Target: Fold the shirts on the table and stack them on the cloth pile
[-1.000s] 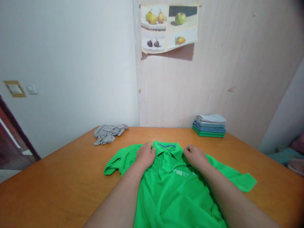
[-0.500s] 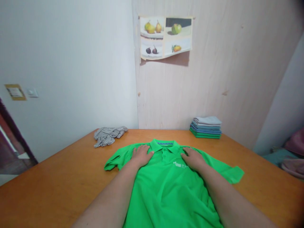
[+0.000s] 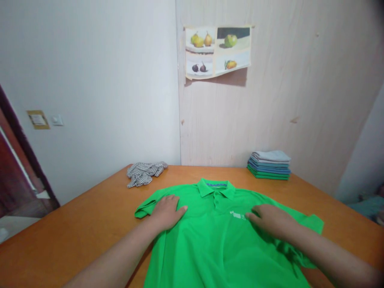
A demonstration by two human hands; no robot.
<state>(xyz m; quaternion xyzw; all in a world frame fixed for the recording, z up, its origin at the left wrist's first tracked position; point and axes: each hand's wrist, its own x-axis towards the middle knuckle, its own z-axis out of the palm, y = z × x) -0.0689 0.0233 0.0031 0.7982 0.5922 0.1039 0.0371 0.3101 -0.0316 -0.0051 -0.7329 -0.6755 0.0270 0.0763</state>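
Observation:
A green polo shirt [image 3: 207,244] lies front up on the table, its collar toward the wall and a small white print on the chest. My left hand [image 3: 168,213] rests flat on the shirt's left side below the shoulder, fingers stretched and thumb apart. On the other side, my right hand [image 3: 271,220] lies over the chest beside the white print, its thumb apart from the fingers. Both hands are open. Loose wrinkles run down the front, and the cloth bunches under my right forearm. The bottom hem is out of view.
A crumpled striped cloth [image 3: 144,174] lies at the table's back left. At the back right stands a stack of folded clothes [image 3: 269,165]. The orange-brown table [image 3: 90,224] meets the wall behind, where a sheet of fruit pictures [image 3: 216,52] hangs.
My hands have moved outward from near the collar and down toward the chest sides. The view has shifted slightly left. More cloth bunches under my right forearm.

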